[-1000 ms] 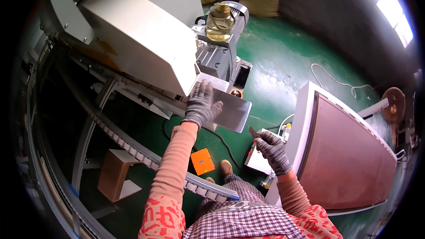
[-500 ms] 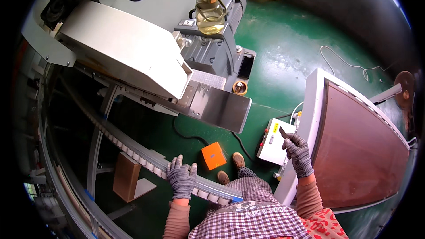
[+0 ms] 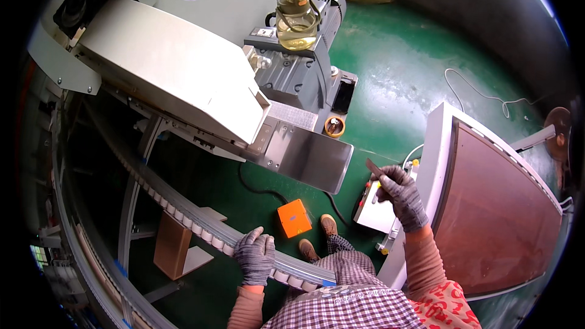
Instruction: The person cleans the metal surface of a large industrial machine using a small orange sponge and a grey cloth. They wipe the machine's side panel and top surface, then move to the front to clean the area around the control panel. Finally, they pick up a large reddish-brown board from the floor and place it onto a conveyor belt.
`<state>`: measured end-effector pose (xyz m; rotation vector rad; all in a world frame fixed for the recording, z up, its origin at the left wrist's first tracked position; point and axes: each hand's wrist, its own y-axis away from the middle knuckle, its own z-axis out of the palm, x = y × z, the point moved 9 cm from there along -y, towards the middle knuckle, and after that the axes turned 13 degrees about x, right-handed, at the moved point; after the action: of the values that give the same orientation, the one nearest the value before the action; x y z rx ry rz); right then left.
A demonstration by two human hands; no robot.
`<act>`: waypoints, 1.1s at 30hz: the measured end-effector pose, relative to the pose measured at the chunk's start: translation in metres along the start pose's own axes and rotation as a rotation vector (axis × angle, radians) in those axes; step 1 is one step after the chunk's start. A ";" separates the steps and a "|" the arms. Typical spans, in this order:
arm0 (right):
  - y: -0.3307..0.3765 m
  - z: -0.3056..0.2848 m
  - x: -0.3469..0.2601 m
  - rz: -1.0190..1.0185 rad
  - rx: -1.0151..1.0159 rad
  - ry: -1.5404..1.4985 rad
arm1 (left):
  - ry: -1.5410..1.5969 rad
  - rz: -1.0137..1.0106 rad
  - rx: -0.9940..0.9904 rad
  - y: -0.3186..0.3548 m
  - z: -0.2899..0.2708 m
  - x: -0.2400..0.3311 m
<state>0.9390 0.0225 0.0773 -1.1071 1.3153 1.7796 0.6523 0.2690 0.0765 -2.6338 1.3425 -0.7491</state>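
My left hand (image 3: pixel 255 258), in a grey knit glove, lies across a curved grey rail with white rollers (image 3: pixel 201 230), fingers reaching over its far edge and not closed round it. My right hand (image 3: pixel 402 200), gloved alike, is raised above a white control box (image 3: pixel 373 214). Between its thumb and fingers it pinches a small flat dark brown piece (image 3: pixel 373 167), whose free end points up and left. Beyond it lies the bare metal plate (image 3: pixel 314 161) of the machine, apart from the piece.
A machine with a white cover (image 3: pixel 177 64) stands ahead left, a clear bottle (image 3: pixel 297 27) on its motor. A small orange bowl (image 3: pixel 334 126) sits beside it. An orange box (image 3: pixel 294 218) rests on the green floor near my shoes. To the right stands a white-framed brown panel (image 3: pixel 496 213).
My right hand has moved left and slightly up with the brown piece, toward the metal plate. My left hand stays on the rail, its fingers drawn closer together.
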 end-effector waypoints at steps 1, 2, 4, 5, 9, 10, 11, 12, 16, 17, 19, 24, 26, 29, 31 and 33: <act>-0.009 0.002 -0.008 -0.048 -0.004 0.035 | 0.019 0.014 0.029 0.001 -0.002 0.001; -0.020 0.003 -0.016 -0.088 0.044 0.119 | 0.030 0.020 0.031 0.003 -0.003 0.001; -0.038 0.011 -0.029 -0.105 0.040 0.232 | 0.054 0.030 0.032 0.006 -0.006 0.003; -0.049 0.013 -0.037 -0.210 0.052 0.296 | 0.042 0.059 0.053 0.005 -0.009 0.006; -0.096 0.025 -0.052 -0.494 0.050 0.446 | 0.050 0.046 0.085 0.002 -0.008 0.003; -0.105 0.031 -0.059 -0.529 0.029 0.454 | 0.055 0.045 0.093 0.002 -0.008 0.002; -0.110 0.041 -0.066 -0.522 0.015 0.497 | 0.058 0.042 0.099 0.003 -0.008 0.000; -0.118 0.048 -0.065 -0.376 -0.014 0.421 | 0.060 0.038 0.106 0.004 -0.008 -0.002; -0.149 0.066 -0.057 -0.087 -0.070 0.156 | 0.070 0.043 0.116 0.003 -0.011 0.000; -0.156 0.071 -0.060 -0.097 -0.050 0.121 | 0.068 0.042 0.115 0.001 -0.012 0.002; -0.172 0.079 -0.062 -0.105 -0.043 0.067 | 0.072 0.034 0.109 0.000 -0.012 0.002; -0.208 0.109 -0.079 -0.377 -0.003 0.127 | 0.077 0.012 0.092 0.002 -0.011 -0.001; -0.228 0.117 -0.088 -0.559 0.105 0.320 | 0.080 0.005 0.093 0.003 -0.009 -0.003; -0.260 0.127 -0.096 -0.712 0.216 0.556 | 0.088 0.006 0.090 0.003 -0.009 -0.003; -0.269 0.135 -0.105 -0.747 0.276 0.658 | 0.097 0.009 0.084 0.001 -0.010 -0.002; -0.271 0.149 -0.111 -0.755 0.320 0.751 | 0.105 -0.017 0.092 0.002 -0.013 -0.004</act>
<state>1.1854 0.2398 0.0884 -1.8442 1.2482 0.5871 0.6430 0.2722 0.0855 -2.5705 1.2793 -0.9393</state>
